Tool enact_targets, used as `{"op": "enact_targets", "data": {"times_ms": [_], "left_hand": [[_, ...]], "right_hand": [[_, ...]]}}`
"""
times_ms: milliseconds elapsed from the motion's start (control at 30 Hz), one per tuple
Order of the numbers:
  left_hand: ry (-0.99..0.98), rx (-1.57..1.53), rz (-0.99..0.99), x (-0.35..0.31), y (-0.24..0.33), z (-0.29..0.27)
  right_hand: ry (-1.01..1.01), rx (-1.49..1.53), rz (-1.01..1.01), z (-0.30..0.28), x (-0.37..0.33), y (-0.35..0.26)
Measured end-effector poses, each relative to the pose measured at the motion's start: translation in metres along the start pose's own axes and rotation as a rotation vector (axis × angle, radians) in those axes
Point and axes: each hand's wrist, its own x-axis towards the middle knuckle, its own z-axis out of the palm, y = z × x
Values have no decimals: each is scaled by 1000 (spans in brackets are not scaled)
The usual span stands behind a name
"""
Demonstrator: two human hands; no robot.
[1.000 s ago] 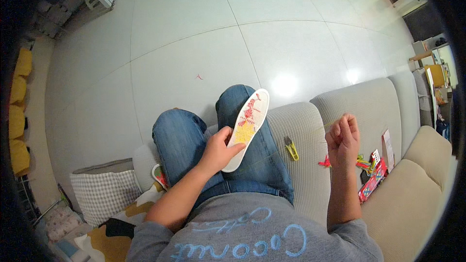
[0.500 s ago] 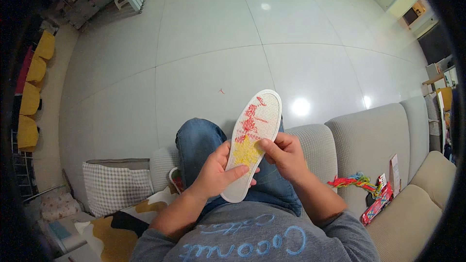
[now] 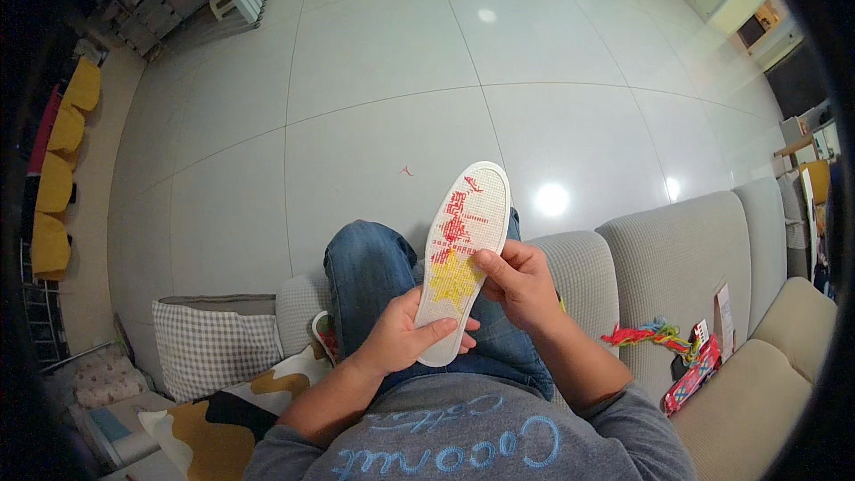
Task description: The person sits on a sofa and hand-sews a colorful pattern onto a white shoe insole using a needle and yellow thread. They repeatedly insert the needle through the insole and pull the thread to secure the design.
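Observation:
A white cross-stitch insole (image 3: 472,214) lies face up over my lap, its wide end pointing away from me. Red stitching runs along its upper half, with a yellow star-like patch at the middle. My left hand (image 3: 401,336) is closed round the lower left part, thumb on top, fingertips showing past the right edge. At the right edge, level with the yellow patch, my right hand (image 3: 524,283) pinches the insole with the thumb on its face. The fingers under it are hidden, and I cannot make out a needle.
I sit on a grey sofa (image 3: 677,258). To my right lie colourful thread skeins (image 3: 655,331) and a red patterned pouch (image 3: 695,374). A checked cushion (image 3: 214,347) and a patterned cushion (image 3: 205,428) are at my left. A red thread scrap (image 3: 406,172) lies on the tiled floor.
My left hand has slid slightly down toward the insole's narrow end, uncovering more of the yellow patch. The insole has shifted a little to the left. My right hand keeps its pinch.

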Motion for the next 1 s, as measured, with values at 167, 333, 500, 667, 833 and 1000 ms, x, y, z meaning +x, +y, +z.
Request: {"op": "enact_targets", "data": {"times_ms": [167,333,500,667,833,1000], "left_hand": [[77,65,31,1,-7,-4],[134,254,39,3,-12,-5],[2,-168,-44,0,0,0],[130,45,-23,4,-4,-4],[170,187,63,8,-13,-6],[-23,-126,2,6,-12,-9]], "right_hand": [[70,-434,-347,7,3,6],[172,-342,-196,11,0,12],[54,-114,-76,4,1,4],[147,-390,-341,17,-2,6],[197,-460,-435,12,-1,18],[181,-132,-173,13,1,5]]}}
